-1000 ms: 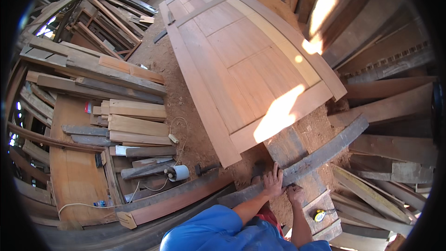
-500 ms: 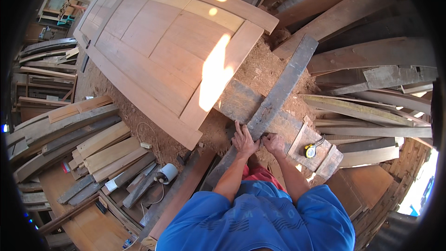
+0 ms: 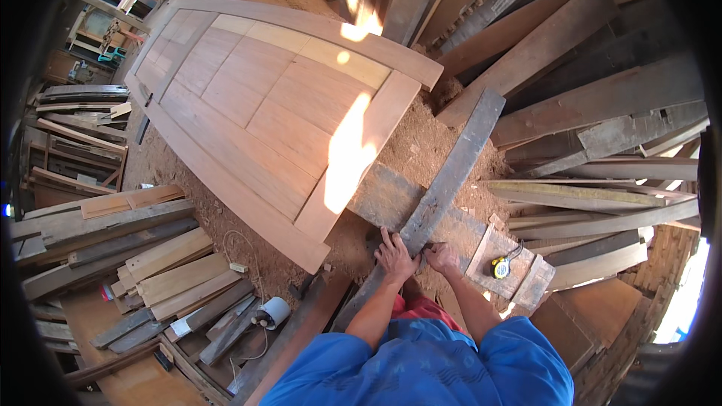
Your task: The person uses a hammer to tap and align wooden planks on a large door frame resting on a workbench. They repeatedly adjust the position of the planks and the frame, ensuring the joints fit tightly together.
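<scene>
Timber, dark grey and scuffed with brown, lies across a dusty plank — left hand spread against it, right hand curled at its edge, grip impossible to tell.

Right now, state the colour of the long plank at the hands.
The plank is dark grey, clearest in head view.

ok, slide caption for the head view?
Left hand and right hand at a dark plank, near a panelled wooden door.
</scene>
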### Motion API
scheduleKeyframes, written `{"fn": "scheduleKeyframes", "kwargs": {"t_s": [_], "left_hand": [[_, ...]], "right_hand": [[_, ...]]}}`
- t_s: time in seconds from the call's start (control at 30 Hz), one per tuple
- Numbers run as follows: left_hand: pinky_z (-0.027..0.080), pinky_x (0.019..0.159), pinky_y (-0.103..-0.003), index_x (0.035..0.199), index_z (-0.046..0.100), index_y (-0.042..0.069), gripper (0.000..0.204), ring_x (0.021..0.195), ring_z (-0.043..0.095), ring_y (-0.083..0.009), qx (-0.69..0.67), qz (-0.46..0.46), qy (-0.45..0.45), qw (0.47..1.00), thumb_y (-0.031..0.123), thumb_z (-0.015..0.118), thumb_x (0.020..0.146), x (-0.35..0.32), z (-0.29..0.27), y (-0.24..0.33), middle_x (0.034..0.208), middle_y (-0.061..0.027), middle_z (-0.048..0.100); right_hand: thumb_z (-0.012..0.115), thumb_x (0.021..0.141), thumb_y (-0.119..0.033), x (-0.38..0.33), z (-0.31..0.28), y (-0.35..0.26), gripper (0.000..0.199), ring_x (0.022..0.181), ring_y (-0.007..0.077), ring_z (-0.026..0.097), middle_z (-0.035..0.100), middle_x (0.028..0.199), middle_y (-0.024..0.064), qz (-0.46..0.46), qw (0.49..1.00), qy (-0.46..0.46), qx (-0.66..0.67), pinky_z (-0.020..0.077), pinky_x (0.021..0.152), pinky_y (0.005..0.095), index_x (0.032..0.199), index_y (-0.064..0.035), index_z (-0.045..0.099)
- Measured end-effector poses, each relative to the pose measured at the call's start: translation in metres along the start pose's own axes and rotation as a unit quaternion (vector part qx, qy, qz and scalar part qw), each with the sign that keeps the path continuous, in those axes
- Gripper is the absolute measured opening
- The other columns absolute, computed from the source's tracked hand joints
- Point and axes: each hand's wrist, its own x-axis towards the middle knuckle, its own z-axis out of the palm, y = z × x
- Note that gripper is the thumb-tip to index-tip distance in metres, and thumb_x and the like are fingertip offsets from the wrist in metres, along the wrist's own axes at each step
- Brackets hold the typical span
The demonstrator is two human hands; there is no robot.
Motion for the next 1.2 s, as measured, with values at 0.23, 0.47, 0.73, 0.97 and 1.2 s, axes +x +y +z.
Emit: {"fn": "scheduleKeyframes", "kwargs": {"t_s": [0.23, 0.47, 0.73, 0.97, 1.2], "left_hand": [[0.037, 0.103, -0.056, 0.145, 0.031, 0.002, 0.101, 0.129, 0.043, -0.0414, -0.002, -0.006, -0.057, 0.998, 0.049, 0.083, 0.072, -0.004, -0.015, -0.010, 0.163, -0.0233, 0.008], [0.038, 0.100, -0.059, 0.145, 0.030, 0.001, 0.101, 0.128, 0.043, -0.0443, -0.020, -0.005, -0.038, 0.999, 0.048, 0.083, 0.071, -0.005, -0.012, -0.021, 0.162, -0.0243, 0.008], [0.040, 0.098, -0.056, 0.144, 0.031, -0.001, 0.101, 0.126, 0.044, -0.0443, -0.012, -0.012, -0.049, 0.999, 0.048, 0.082, 0.072, 0.000, -0.020, -0.016, 0.161, -0.0251, 0.009], [0.041, 0.097, -0.055, 0.143, 0.031, -0.001, 0.100, 0.124, 0.046, -0.0430, 0.002, -0.001, -0.033, 0.999, 0.049, 0.082, 0.072, 0.003, -0.019, -0.008, 0.161, -0.0257, 0.010], [0.043, 0.093, -0.055, 0.140, 0.032, -0.002, 0.101, 0.122, 0.047, -0.0423, 0.019, 0.006, -0.021, 1.000, 0.050, 0.082, 0.070, 0.008, -0.012, -0.005, 0.161, -0.0276, 0.009]], "right_hand": [[0.068, 0.079, -0.035, -0.010, 0.014, -0.006, 0.030, 0.077, 0.0347, 0.071, 0.071, 0.079, 0.0204, -0.021, 0.998, 0.057, -0.005, 0.0546, 0.073, 0.0455, 0.080, -0.0061, 0.075], [0.066, 0.080, -0.036, -0.016, 0.017, -0.012, 0.029, 0.077, 0.0331, 0.071, 0.072, 0.077, 0.0172, -0.064, 0.995, 0.070, -0.029, 0.0551, 0.075, 0.0443, 0.079, -0.0084, 0.076], [0.067, 0.081, -0.044, -0.013, 0.014, -0.012, 0.033, 0.086, 0.0321, 0.071, 0.074, 0.087, 0.0140, -0.037, 0.999, 0.027, -0.023, 0.0541, 0.082, 0.0424, 0.087, -0.0133, 0.078], [0.067, 0.080, -0.045, -0.007, 0.010, -0.007, 0.033, 0.088, 0.0313, 0.071, 0.075, 0.088, 0.0137, -0.006, 1.000, 0.025, -0.018, 0.0545, 0.082, 0.0416, 0.086, -0.0144, 0.078], [0.069, 0.078, -0.042, -0.011, -0.003, -0.015, 0.032, 0.079, 0.0307, 0.071, 0.072, 0.080, 0.0146, -0.025, 0.999, 0.039, -0.004, 0.0548, 0.074, 0.0425, 0.080, -0.0120, 0.077]]}}
